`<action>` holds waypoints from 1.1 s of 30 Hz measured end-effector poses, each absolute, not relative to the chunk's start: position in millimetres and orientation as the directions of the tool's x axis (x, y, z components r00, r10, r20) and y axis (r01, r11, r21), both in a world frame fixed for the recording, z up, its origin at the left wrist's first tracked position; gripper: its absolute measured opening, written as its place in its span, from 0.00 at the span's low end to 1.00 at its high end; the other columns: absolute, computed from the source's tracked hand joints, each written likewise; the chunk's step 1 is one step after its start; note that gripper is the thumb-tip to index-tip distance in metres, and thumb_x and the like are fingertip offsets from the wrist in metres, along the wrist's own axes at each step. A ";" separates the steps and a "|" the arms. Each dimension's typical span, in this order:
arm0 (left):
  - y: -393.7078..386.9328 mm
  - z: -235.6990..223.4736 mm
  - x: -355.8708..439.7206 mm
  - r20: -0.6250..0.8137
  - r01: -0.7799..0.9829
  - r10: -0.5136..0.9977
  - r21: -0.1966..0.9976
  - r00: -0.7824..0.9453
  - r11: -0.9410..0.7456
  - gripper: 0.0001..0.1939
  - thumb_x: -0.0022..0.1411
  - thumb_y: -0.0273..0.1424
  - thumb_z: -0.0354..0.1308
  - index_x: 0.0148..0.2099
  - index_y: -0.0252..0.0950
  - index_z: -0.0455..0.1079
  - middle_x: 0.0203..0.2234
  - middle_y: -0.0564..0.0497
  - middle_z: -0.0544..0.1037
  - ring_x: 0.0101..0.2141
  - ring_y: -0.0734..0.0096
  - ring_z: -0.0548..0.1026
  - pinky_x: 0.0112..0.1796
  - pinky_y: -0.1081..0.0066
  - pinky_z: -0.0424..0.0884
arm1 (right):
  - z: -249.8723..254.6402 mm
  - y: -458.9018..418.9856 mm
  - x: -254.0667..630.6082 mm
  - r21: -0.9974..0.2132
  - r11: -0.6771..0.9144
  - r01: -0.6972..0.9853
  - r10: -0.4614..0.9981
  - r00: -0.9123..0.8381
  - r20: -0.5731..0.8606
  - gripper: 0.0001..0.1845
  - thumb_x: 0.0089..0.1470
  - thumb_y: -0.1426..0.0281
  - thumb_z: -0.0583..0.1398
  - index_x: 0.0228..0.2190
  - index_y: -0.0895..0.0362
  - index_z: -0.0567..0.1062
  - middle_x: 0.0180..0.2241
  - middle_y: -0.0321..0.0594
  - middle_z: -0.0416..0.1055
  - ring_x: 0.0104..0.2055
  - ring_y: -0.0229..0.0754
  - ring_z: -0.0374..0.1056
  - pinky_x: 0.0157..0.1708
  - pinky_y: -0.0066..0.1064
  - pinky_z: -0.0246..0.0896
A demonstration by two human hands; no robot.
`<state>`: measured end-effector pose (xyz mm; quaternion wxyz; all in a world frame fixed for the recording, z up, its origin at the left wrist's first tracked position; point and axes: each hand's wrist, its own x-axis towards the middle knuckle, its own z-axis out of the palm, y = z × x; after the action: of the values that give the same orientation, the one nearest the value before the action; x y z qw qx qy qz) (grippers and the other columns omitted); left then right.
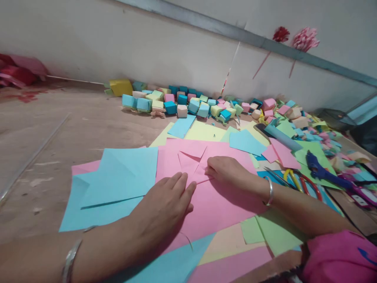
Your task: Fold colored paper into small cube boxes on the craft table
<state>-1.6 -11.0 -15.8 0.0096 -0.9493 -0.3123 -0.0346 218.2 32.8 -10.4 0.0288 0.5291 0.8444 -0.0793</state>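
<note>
A small folded piece of pink paper [191, 160] lies on a larger pink sheet [224, 208], its flaps forming triangles. At its right edge, my right hand [226, 171] is closed, fingers curled and pressed on the folded paper. My left hand [167, 196] lies along the near left side of the fold, fingers stretched out and flat. Part of the folded paper is hidden beneath both hands. Left of my left hand is a folded blue sheet [123, 177] on top of other blue and pink paper.
Scissors [290, 181] with yellow and red handles lie right of my right wrist, near a blue glue gun [324, 171]. Small coloured paper boxes [182, 99] line the wall. A dark phone [263, 131] rests among papers, and paper flowers [305, 39] hang on the wall rail.
</note>
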 end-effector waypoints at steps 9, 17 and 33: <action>-7.4 -15.4 -0.7 0.063 0.615 0.631 0.168 0.774 -0.771 0.08 0.61 0.27 0.55 0.43 0.33 0.68 0.41 0.43 0.71 0.40 0.59 0.69 0.41 0.57 0.69 | -2.7 32.3 213.0 -0.132 0.391 0.911 0.898 -0.409 -0.164 0.13 0.62 0.67 0.52 0.25 0.57 0.65 0.27 0.38 0.69 0.27 0.36 0.59 0.26 0.29 0.42; -0.3 -13.6 3.5 0.024 0.561 0.568 0.129 0.823 -0.818 0.04 0.61 0.28 0.57 0.34 0.33 0.67 0.32 0.48 0.70 0.32 0.63 0.67 0.35 0.62 0.67 | -9.4 26.0 217.1 -0.189 0.366 0.911 0.925 -0.379 -0.034 0.06 0.59 0.70 0.54 0.30 0.57 0.63 0.31 0.39 0.67 0.28 0.36 0.59 0.25 0.28 0.43; 11.4 -14.9 3.0 0.019 0.501 0.505 0.091 0.863 -0.861 0.07 0.65 0.30 0.53 0.35 0.33 0.68 0.32 0.48 0.70 0.32 0.65 0.66 0.34 0.63 0.65 | 3.9 50.0 247.8 -0.325 0.332 0.886 0.872 -0.419 -0.252 0.15 0.46 0.63 0.68 0.21 0.57 0.69 0.22 0.32 0.68 0.26 0.34 0.59 0.25 0.28 0.43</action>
<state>3.0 11.4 -14.9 -0.0415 -0.9643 -0.2608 -0.0212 247.8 50.0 3.9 0.0159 0.5386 0.8159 -0.2096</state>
